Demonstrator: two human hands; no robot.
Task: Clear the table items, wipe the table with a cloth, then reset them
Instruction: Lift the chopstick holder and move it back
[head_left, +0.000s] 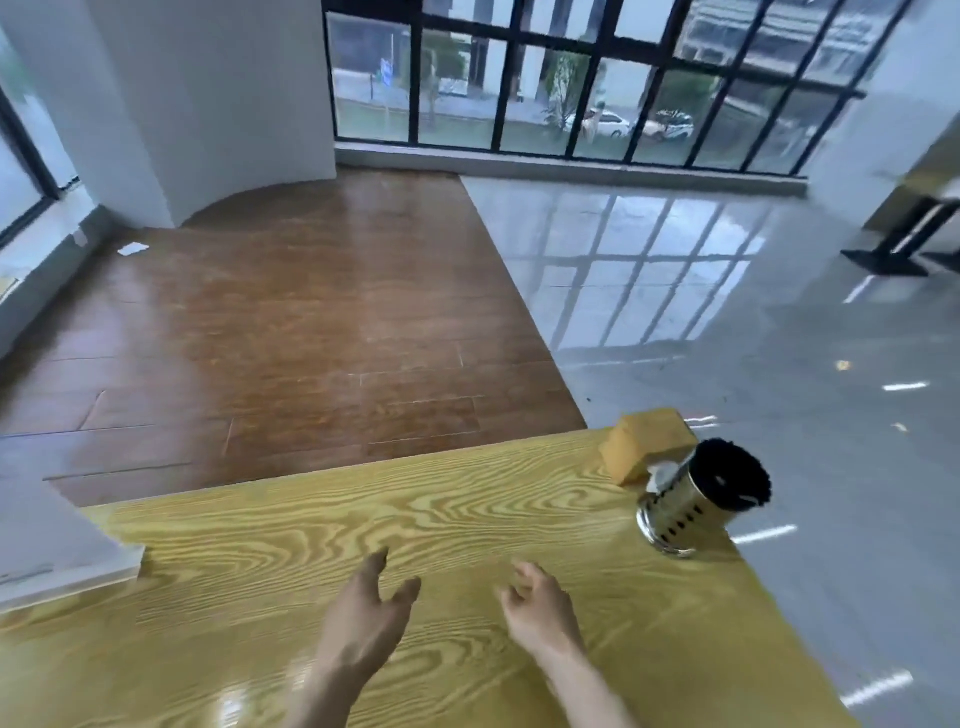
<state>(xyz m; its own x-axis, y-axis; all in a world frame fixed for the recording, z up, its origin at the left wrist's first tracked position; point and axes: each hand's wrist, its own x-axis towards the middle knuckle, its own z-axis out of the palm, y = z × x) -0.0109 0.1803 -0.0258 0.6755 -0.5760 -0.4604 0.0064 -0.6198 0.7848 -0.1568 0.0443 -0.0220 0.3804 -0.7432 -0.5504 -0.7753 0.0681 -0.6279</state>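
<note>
Both my hands hover empty over the worktop (291, 525), my left hand (363, 618) with fingers spread, my right hand (540, 608) loosely curled. Near the far right corner stands a metal holder (691, 504), just beside a wooden box (647, 447).

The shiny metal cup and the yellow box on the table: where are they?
Metal cup (680, 512), head view, on its perforated steel side.
Yellow box (636, 449), head view, on its front face.
</note>
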